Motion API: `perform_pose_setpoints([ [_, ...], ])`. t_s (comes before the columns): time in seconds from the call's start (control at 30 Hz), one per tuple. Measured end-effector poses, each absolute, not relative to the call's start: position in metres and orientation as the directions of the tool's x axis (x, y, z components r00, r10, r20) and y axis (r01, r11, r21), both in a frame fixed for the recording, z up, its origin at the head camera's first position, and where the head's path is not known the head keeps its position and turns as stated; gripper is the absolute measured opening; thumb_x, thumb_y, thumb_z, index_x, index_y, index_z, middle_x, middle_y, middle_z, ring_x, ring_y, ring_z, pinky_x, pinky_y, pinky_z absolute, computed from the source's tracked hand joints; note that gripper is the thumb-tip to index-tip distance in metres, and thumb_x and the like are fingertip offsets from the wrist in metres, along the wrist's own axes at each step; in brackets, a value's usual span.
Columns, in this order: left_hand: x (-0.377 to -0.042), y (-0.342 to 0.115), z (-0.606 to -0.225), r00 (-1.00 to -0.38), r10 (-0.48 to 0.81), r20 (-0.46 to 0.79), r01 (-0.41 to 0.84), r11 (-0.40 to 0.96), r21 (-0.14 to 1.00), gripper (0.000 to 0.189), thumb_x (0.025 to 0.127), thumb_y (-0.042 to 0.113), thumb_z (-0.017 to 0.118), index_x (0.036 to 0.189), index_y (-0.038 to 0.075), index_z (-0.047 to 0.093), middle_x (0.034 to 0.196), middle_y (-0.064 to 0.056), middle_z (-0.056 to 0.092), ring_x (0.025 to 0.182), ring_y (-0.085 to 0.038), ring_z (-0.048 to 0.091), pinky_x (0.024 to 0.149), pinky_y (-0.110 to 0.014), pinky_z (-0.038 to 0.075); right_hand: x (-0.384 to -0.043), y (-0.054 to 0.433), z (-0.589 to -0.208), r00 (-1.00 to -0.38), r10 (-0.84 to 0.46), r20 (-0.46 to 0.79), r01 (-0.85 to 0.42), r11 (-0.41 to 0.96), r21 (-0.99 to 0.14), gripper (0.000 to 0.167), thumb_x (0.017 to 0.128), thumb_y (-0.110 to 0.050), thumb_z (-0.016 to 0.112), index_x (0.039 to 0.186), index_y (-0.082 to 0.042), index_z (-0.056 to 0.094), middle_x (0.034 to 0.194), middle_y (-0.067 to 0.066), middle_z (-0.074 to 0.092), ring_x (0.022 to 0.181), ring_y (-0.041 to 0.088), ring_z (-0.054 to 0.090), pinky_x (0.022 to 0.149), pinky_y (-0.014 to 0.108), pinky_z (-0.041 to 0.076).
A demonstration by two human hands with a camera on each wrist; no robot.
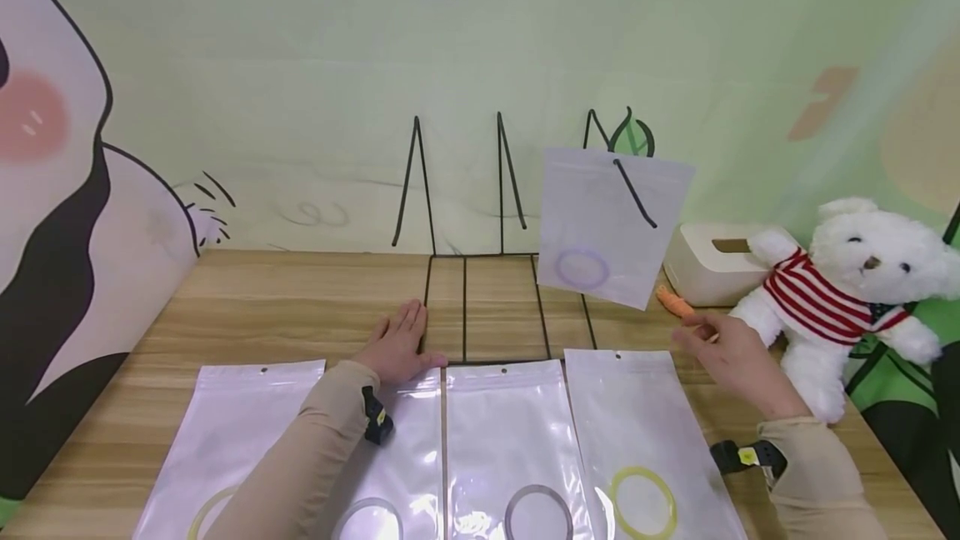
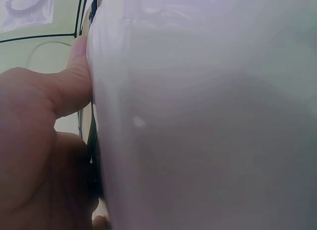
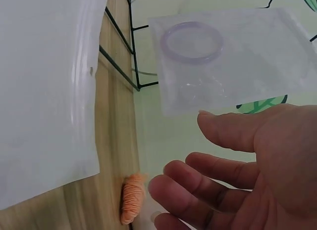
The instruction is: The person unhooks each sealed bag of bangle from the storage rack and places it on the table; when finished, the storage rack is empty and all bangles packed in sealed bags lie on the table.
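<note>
My left hand (image 1: 393,350) lies flat on the table at the left edge of a black wire rack (image 1: 464,307), its thumb along the top of a white zip bag (image 1: 416,432). In the left wrist view that pale bag (image 2: 198,116) fills most of the picture beside the thumb. Fingers loosely bent and holding nothing, my right hand (image 1: 738,361) is raised over the table's right side. From the rack's right prong hangs another zip bag (image 1: 615,215), tilted, with a purple ring (image 1: 582,268) inside. The right wrist view has this bag (image 3: 257,57) just beyond the thumb.
More flat zip bags (image 1: 506,432) line the table's front, one holding a yellow ring (image 1: 643,502). A small orange yarn-wound piece (image 1: 673,302) lies by a white tissue box (image 1: 701,261). At right sits a white teddy bear (image 1: 832,298). A painted wall (image 1: 300,107) stands behind.
</note>
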State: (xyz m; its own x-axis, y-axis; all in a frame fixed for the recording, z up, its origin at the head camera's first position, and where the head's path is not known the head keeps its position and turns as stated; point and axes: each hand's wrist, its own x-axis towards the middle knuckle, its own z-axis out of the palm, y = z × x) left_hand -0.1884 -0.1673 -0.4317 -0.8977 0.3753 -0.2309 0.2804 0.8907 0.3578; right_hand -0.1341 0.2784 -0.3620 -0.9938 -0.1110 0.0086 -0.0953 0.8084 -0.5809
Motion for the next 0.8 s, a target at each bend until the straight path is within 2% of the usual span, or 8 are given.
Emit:
perform_pose_setpoints([
  [0.27, -0.189, -0.168, -0.432, -0.897, 0.373, -0.239, 0.274, 0.891, 0.362, 0.093, 0.096, 0.052, 0.052, 0.152, -0.008, 0.008, 0.160, -0.021, 0.000, 0.147, -0.034, -0.002, 0.117, -0.053, 0.003, -0.138, 0.274, -0.347, -0.992, -0.079, 0.101, -0.123, 0.806, -0.579, 0.056, 0.100, -0.043, 0.050, 0.123, 0.007, 0.056, 0.096, 0.017, 0.065, 0.074, 0.021, 0.064, 0.057, 0.030, 0.049],
  [0.43, -0.189, -0.168, -0.433, -0.897, 0.374, -0.237, 0.274, 0.888, 0.369, 0.093, 0.096, 0.052, 0.052, 0.151, -0.008, 0.008, 0.160, -0.022, 0.000, 0.147, -0.034, -0.002, 0.117, -0.053, 0.003, -0.140, 0.272, -0.338, -0.981, -0.064, 0.182, -0.161, 0.795, -0.586, 0.048, 0.101, -0.037, 0.051, 0.122, 0.006, 0.058, 0.093, 0.015, 0.064, 0.072, 0.019, 0.060, 0.055, 0.027, 0.047],
  [0.67, -0.189, -0.167, -0.432, -0.895, 0.368, -0.251, 0.259, 0.888, 0.380, 0.094, 0.095, 0.053, 0.053, 0.152, -0.007, 0.008, 0.160, -0.021, 0.000, 0.147, -0.034, -0.002, 0.117, -0.054, 0.004, -0.145, 0.269, -0.325, -0.968, 0.011, 0.250, -0.139, 0.808, -0.572, 0.047, 0.101, -0.036, 0.051, 0.125, 0.004, 0.059, 0.101, 0.018, 0.062, 0.085, 0.029, 0.058, 0.058, 0.027, 0.046],
  [0.8, -0.189, -0.167, -0.432, -0.896, 0.366, -0.251, 0.256, 0.888, 0.381, 0.094, 0.095, 0.053, 0.053, 0.152, -0.007, 0.008, 0.160, -0.021, 0.001, 0.147, -0.033, -0.002, 0.117, -0.054, 0.004, -0.151, 0.268, -0.315, -0.961, 0.039, 0.273, -0.130, 0.808, -0.575, 0.048, 0.101, -0.036, 0.049, 0.126, 0.004, 0.057, 0.104, 0.021, 0.061, 0.087, 0.031, 0.057, 0.057, 0.026, 0.046],
])
